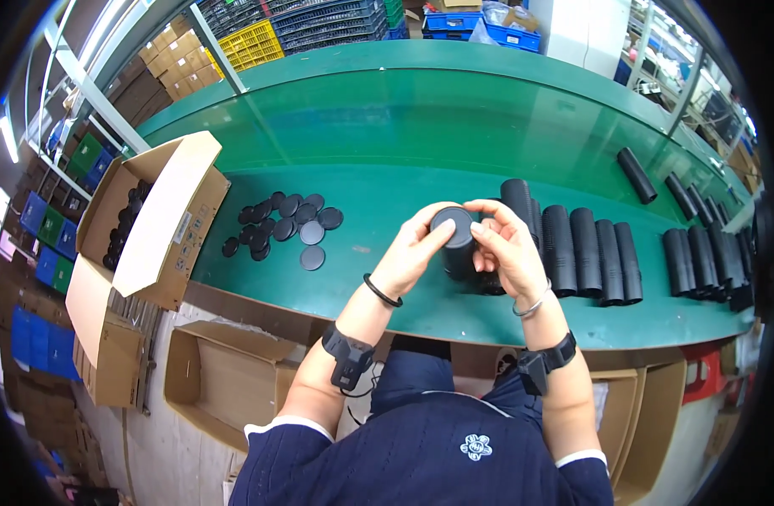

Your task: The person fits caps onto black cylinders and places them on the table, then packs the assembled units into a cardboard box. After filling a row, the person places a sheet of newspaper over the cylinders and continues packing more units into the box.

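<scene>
A black ribbed tube [459, 265] stands roughly upright in front of me, with a round black cap [451, 224] at its top end. My left hand [414, 246] is closed round the upper part, its thumb lying on the cap's face. At the cap's right rim, the bent fingers and thumb of my right hand [507, 244] pinch the edge. Whether the cap is fully seated cannot be made out. Just behind and right of my right hand stands a row of black tubes [559, 251]. Loose black caps [312, 257] lie spread on the green table to the left.
An open cardboard box [180, 244] of black caps stands at the table's left end. More tubes [697, 260] are grouped at the right, and others [636, 175] lie farther back. Below the front edge are open cartons [227, 379]. A raised ledge [387, 80] bounds the green table [387, 190].
</scene>
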{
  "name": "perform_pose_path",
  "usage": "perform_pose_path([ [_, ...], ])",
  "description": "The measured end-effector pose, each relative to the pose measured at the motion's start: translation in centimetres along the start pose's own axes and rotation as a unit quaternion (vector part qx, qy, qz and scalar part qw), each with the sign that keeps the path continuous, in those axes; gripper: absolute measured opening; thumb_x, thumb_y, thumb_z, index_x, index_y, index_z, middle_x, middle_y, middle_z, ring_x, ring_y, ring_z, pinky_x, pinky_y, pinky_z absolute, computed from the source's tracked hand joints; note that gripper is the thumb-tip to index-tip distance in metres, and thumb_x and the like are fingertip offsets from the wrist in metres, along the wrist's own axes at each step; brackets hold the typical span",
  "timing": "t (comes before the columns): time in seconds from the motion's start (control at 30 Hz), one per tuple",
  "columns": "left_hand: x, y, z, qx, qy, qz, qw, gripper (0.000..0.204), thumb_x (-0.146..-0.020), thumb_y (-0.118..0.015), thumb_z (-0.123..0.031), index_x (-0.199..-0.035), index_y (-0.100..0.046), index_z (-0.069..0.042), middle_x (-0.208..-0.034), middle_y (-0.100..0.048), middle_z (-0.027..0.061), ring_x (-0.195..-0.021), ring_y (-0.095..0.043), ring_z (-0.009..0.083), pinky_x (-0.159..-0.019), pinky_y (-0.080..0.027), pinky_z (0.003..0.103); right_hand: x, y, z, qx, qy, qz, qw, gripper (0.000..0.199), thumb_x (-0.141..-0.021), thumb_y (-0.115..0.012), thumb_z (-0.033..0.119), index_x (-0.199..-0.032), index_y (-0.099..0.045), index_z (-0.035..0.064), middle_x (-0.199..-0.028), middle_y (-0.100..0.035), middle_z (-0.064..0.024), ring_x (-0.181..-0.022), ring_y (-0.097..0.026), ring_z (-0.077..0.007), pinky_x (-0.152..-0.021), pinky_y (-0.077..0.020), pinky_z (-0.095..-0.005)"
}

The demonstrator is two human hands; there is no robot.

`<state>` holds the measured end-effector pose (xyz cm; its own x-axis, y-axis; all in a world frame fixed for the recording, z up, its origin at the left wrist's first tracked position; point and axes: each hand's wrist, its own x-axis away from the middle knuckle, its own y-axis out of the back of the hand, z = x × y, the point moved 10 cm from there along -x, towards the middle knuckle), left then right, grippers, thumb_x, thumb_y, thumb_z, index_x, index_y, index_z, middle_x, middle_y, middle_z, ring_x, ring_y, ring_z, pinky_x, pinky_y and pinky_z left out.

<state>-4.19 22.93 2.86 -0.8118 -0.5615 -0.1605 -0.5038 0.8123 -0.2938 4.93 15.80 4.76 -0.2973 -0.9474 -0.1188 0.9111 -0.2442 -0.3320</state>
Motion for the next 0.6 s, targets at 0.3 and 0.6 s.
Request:
perform_pose_path([
  [0.3,0.4,-2.2,-0.1,0.038,-0.045,-0.069,0.996,0.053,-0.072,-0.074,-0.007,-0.116,-0.045,-0.008,-0.107,-0.050,0.0038,-0.099,-0.050,0.0127,-0.085,-0.044,0.025,0.3,0.7,-0.5,-0.026,-0.002,-0.012,1.000,0.012,-0.086,-0.063,0.008,-0.094,-0.055,0.0066,-0.075,-0.061,-0.0004,-0.045,-0.044,-0.0017,-0.037,-0.0305,-0.0158],
  [0.6,-0.2,-0.4,-2.6,0.147,-0.080,-0.007,0.986,0.047,-0.078,-0.064,-0.021,-0.118,-0.046,-0.005,-0.112,-0.057,0.0189,-0.110,-0.054,0.0293,-0.096,-0.045,0.041,2.8,-0.2,2.7,0.373,0.193,0.030,0.907,0.076,-0.078,-0.074,0.022,-0.143,-0.038,0.0058,-0.116,-0.050,-0.0149,-0.103,-0.051,-0.0245,-0.093,-0.0413,-0.0345],
])
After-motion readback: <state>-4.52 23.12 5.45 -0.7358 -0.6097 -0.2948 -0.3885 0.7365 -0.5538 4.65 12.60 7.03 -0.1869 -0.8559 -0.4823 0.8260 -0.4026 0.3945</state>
